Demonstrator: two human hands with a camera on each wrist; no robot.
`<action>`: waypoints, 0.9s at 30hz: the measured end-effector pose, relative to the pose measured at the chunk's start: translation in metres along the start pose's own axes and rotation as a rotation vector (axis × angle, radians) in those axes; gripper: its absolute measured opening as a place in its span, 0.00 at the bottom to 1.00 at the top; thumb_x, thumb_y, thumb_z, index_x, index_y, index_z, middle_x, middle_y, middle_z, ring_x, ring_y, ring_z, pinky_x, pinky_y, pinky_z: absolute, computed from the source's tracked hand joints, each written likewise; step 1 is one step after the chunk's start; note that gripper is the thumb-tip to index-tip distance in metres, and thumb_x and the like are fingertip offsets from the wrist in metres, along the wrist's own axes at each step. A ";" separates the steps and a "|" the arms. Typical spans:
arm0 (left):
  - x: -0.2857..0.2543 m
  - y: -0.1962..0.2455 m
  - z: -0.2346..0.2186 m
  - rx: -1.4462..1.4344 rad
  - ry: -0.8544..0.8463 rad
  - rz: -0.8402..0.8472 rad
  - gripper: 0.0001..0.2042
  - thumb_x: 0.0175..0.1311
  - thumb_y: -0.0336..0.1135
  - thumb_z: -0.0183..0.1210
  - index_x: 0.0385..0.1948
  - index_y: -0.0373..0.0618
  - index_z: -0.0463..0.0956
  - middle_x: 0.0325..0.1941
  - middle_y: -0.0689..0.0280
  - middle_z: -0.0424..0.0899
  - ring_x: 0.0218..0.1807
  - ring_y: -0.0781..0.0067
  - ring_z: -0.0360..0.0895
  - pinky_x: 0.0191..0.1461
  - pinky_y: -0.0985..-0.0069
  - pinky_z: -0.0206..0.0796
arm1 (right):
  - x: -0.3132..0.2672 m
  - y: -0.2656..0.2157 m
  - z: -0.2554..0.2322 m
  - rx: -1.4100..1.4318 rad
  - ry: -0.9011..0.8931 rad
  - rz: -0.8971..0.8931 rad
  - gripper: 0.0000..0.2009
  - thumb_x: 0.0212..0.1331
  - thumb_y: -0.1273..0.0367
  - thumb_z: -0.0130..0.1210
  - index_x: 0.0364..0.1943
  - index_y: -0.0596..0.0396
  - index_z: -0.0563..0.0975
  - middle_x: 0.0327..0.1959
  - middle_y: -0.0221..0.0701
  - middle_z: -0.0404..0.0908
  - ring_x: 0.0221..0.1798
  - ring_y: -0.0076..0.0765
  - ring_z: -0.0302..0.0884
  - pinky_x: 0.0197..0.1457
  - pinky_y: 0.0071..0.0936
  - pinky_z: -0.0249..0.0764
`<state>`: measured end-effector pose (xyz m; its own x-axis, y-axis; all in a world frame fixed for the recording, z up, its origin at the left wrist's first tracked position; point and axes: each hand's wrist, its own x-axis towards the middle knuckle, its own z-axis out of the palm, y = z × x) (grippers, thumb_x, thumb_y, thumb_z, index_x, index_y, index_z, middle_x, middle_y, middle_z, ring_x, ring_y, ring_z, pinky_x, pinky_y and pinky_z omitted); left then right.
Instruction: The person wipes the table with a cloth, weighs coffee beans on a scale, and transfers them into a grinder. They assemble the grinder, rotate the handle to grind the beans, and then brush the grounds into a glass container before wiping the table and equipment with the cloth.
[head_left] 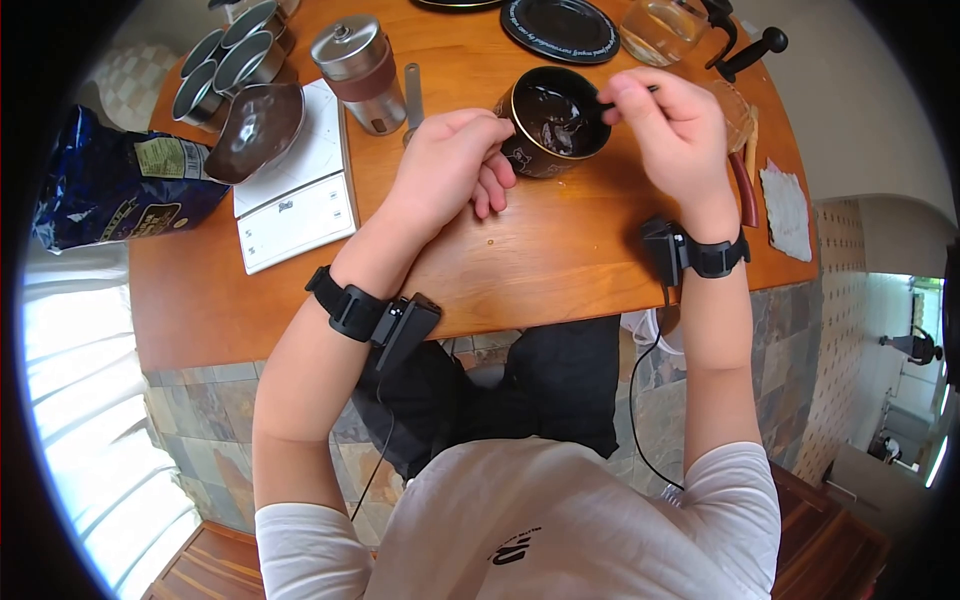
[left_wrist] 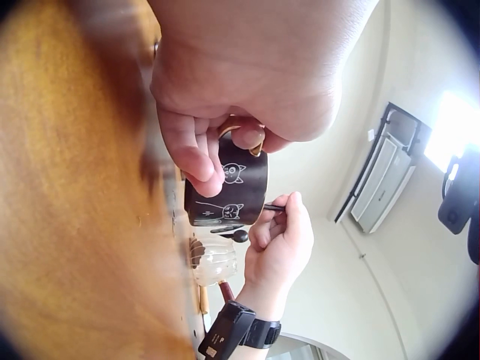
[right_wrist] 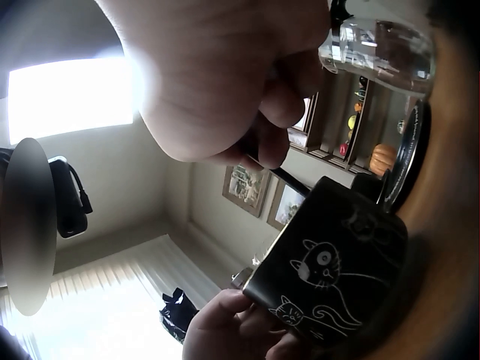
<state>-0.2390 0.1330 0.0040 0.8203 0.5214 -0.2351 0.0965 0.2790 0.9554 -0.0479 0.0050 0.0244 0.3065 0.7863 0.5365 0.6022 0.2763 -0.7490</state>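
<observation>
A black mug (head_left: 535, 163) with a gold rim and white cat drawings stands on the wooden table, dark liquid (head_left: 560, 112) inside it. My left hand (head_left: 450, 165) grips its gold-edged handle (left_wrist: 229, 126) from the left, thumb near the rim. On the opposite side, my right hand (head_left: 672, 125) pinches a thin dark stirring utensil (right_wrist: 291, 181) between thumb and fingers. The utensil slants down over the rim into the mug; its lower end is hidden in the liquid.
Left of the hands are a white scale (head_left: 295, 225) bearing a dark bowl (head_left: 258, 130), a blue bag (head_left: 100, 190), several metal cups (head_left: 250, 60) and a steel grinder (head_left: 360, 80). A black plate (head_left: 560, 30) and glass pot (head_left: 663, 30) stand behind the mug; a cloth (head_left: 787, 212) lies right.
</observation>
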 end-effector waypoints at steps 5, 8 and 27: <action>-0.001 0.001 0.000 -0.008 -0.013 -0.009 0.14 0.70 0.37 0.47 0.22 0.45 0.66 0.22 0.58 0.80 0.16 0.72 0.77 0.17 0.81 0.66 | 0.002 0.001 -0.004 -0.141 0.039 -0.020 0.09 0.67 0.70 0.57 0.38 0.63 0.83 0.30 0.32 0.86 0.33 0.23 0.83 0.37 0.19 0.76; 0.000 0.000 -0.001 0.000 -0.022 -0.004 0.14 0.70 0.38 0.47 0.21 0.45 0.66 0.22 0.58 0.80 0.16 0.72 0.77 0.17 0.81 0.66 | 0.004 0.001 -0.005 -0.148 0.017 -0.020 0.09 0.67 0.70 0.57 0.38 0.63 0.83 0.31 0.32 0.86 0.33 0.24 0.83 0.37 0.19 0.76; 0.002 0.004 -0.003 -0.154 0.012 -0.026 0.16 0.70 0.38 0.45 0.19 0.47 0.61 0.22 0.54 0.79 0.16 0.68 0.76 0.16 0.78 0.66 | 0.004 -0.024 -0.013 0.160 0.166 -0.024 0.11 0.72 0.68 0.51 0.43 0.63 0.81 0.37 0.31 0.84 0.36 0.21 0.79 0.41 0.18 0.73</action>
<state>-0.2388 0.1379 0.0068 0.8119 0.5218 -0.2620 0.0289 0.4123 0.9106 -0.0516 -0.0055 0.0501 0.4186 0.6804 0.6015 0.4902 0.3883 -0.7803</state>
